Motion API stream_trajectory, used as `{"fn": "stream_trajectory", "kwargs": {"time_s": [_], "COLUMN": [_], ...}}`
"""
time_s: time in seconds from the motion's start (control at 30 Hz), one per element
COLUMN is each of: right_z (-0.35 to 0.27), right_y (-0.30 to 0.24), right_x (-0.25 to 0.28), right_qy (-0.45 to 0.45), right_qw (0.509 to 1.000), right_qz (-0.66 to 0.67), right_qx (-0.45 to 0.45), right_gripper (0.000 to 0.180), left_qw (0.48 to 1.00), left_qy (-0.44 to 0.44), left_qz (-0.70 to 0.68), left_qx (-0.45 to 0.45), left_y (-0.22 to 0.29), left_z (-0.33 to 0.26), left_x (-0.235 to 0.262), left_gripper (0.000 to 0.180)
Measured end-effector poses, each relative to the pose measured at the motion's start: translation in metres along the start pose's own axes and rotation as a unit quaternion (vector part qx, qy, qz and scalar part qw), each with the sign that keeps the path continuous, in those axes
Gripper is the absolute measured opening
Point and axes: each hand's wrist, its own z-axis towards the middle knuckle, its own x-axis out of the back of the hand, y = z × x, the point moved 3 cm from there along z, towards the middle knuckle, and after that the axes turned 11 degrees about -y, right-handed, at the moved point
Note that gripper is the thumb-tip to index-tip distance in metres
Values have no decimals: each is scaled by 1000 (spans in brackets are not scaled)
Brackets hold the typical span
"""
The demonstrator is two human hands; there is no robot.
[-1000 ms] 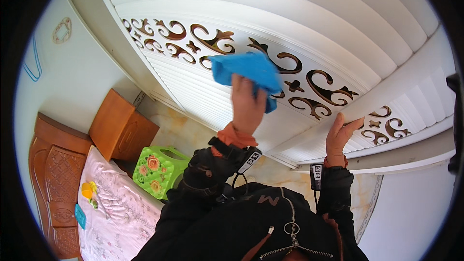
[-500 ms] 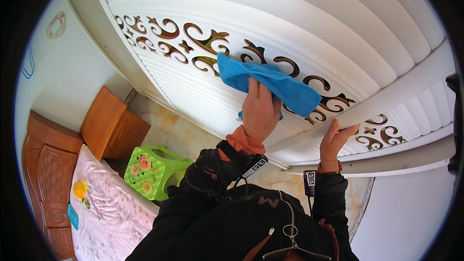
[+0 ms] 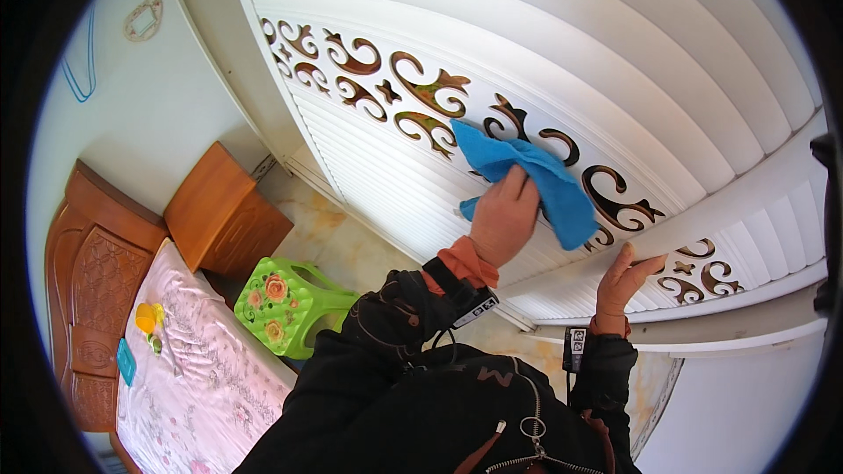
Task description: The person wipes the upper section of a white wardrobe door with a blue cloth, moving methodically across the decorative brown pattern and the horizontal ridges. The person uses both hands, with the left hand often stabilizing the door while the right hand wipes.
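My left hand (image 3: 505,219) is closed on a blue cloth (image 3: 536,171). The cloth lies bunched against the cut-out scroll band of a white louvred door (image 3: 369,158) and covers part of the scrollwork. My right hand (image 3: 622,285) is at the upright edge strip (image 3: 711,197) between two door panels. Its thumb points up and its fingers stretch to the right along the strip, apart from the thumb. I see no loose thing in it.
On the left, a green flowered plastic stool (image 3: 290,303) stands by a bed with a pink floral sheet (image 3: 202,369) and a carved wooden headboard (image 3: 92,298). A wooden nightstand (image 3: 224,211) stands beyond. A white wall (image 3: 746,412) is at the lower right.
The whole view has shifted, so the door and room sit farther right. The cloth is more bunched, its right end hanging lower. My left hand still holds it; my right hand stays at the strip.
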Motion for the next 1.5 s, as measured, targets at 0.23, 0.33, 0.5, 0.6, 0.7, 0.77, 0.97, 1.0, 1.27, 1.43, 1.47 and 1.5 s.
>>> {"fn": "stream_trajectory", "kwargs": {"time_s": [0.23,0.33,0.5,0.6,0.7,0.77,0.97,1.0,1.27,1.43,1.47,1.5], "right_z": [2,2,1,0,-1,-1,0,0,-5,-6,-6,-6], "right_y": [-3,-2,-1,-4,-11,-16,-19,-18,-9,-7,-8,-8], "right_x": [0,0,2,2,1,1,1,1,4,0,-1,-1], "right_qy": [8,9,-11,-1,10,25,26,25,37,65,69,69], "right_qw": [1000,1000,1000,1000,999,999,998,998,996,993,993,993], "right_qz": [-2,-1,-15,2,-7,-38,-48,-53,-68,-88,-94,-94], "right_qx": [11,14,-4,-25,-35,-25,-26,-22,-44,-44,-32,-24], "right_gripper": [67,65,64,64,61,59,59,60,60,63,61,60], "left_qw": [983,967,935,932,943,954,940,950,974,968,961,934], "left_qy": [42,100,-187,-198,-154,-59,200,197,83,-98,-25,20], "left_qz": [-85,-103,-125,-156,-140,-139,-154,-136,-114,-127,-214,-308], "left_qx": [159,209,275,259,259,259,229,200,177,194,173,178], "left_y": [-52,-76,-100,-101,-109,-119,-133,-133,-145,-156,-160,-167], "left_z": [-33,-54,-98,-110,-104,-92,-36,-23,-21,-30,-32,-35], "left_x": [17,27,20,20,33,50,91,92,64,27,27,25], "left_gripper": [46,38,27,26,29,29,30,31,35,42,45,48]}}
